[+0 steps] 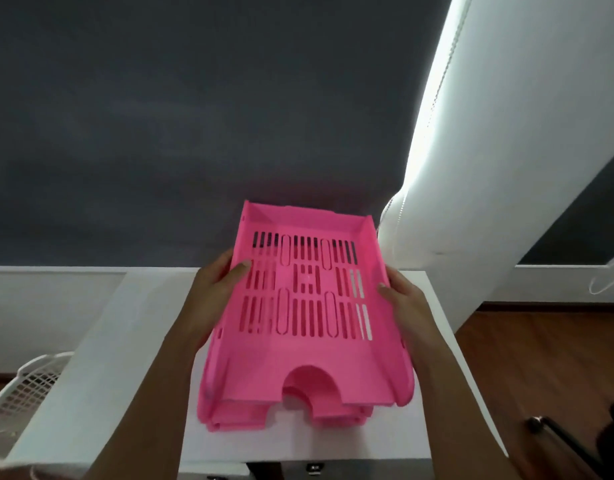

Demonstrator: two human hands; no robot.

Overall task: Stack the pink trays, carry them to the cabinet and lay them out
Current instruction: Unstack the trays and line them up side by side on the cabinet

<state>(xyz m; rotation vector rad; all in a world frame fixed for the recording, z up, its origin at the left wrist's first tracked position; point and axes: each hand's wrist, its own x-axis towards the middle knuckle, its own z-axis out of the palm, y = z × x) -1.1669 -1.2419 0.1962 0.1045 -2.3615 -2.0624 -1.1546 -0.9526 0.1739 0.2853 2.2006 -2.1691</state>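
Observation:
A stack of pink slotted trays (305,362) fills the middle of the view above a white cabinet top (229,441). Its near edge has a half-round notch, and lower trays show beneath it at the front. My left hand (215,289) grips the stack's left side wall, thumb over the rim. On the opposite wall my right hand (404,296) holds the stack the same way. The far end of the stack is raised and tilts up toward the dark wall; whether the near end touches the top I cannot tell.
A dark grey wall (194,116) stands behind the cabinet. A white pillar (506,150) leans in at the right. A white mesh basket (25,400) sits on the floor at lower left. Wooden floor (540,358) and a dark metal-tipped object (554,434) lie to the right.

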